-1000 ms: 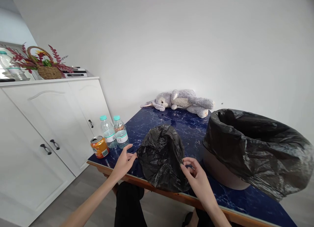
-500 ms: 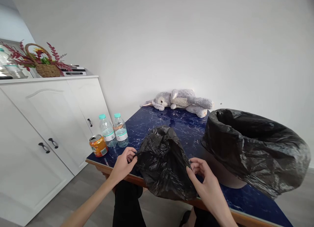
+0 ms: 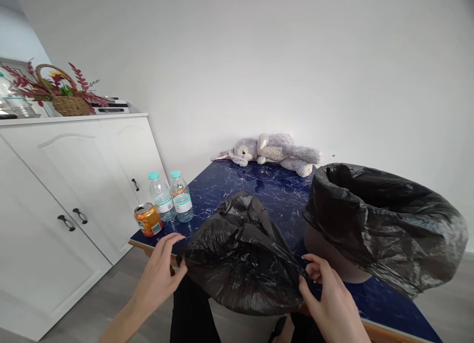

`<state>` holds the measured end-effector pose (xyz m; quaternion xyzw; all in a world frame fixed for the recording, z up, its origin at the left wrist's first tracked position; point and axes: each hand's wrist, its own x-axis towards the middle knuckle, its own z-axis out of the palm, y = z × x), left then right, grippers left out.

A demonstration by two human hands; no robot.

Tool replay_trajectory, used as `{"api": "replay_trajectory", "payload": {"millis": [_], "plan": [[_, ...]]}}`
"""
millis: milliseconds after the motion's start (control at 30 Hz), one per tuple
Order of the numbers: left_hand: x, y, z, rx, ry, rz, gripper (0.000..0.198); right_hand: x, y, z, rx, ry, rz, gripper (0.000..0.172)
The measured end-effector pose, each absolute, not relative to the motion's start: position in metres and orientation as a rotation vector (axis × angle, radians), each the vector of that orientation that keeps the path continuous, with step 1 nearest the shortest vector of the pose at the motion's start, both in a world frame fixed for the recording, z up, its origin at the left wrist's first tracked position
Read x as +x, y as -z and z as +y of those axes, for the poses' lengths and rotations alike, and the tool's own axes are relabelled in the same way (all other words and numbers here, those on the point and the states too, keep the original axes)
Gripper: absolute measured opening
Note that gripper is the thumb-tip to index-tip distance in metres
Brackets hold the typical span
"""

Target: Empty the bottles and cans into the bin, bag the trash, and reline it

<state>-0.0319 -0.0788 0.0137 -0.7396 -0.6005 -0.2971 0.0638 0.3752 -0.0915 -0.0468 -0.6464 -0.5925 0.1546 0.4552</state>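
Observation:
A black plastic garbage bag [image 3: 240, 264] is spread wide over the front edge of the blue marbled table [image 3: 283, 199]. My left hand [image 3: 159, 266] holds its left corner near the thumb, with the upper fingers stretched out. At the opposite corner, my right hand [image 3: 328, 288] pinches the bag between thumb and fingers. Just right of that hand stands a trash bin [image 3: 329, 256], lined with another black bag [image 3: 392, 234] folded over its rim.
An orange drink can [image 3: 148, 220] and two water bottles, one nearer the left [image 3: 162, 197] and one beside it [image 3: 181, 198], stand at the table's left. A plush rabbit [image 3: 272, 150] lies at the back wall. White cabinets [image 3: 81, 185] bear a flower basket [image 3: 70, 105].
My hands have moved apart and slightly toward me, pulling the garbage bag wider between them. The bin, bottles and can have stayed in place.

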Motion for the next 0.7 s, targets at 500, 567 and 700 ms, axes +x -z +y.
{"api": "replay_trajectory", "payload": {"millis": [500, 567, 700], "plan": [[-0.003, -0.041, -0.043, -2.395, 0.891, -1.424, 0.020, 0.373, 0.036, -0.091, -1.633, -0.248, -1.721, 0.032], [-0.008, -0.047, -0.049, -2.347, 1.047, -1.523, 0.021, 0.378, 0.038, -0.094, -1.617, -0.214, -1.729, 0.032], [-0.030, -0.050, -0.062, -2.347, 1.244, -1.794, 0.025, 0.391, 0.046, -0.098, -1.567, -0.246, -1.793, 0.032]]}}
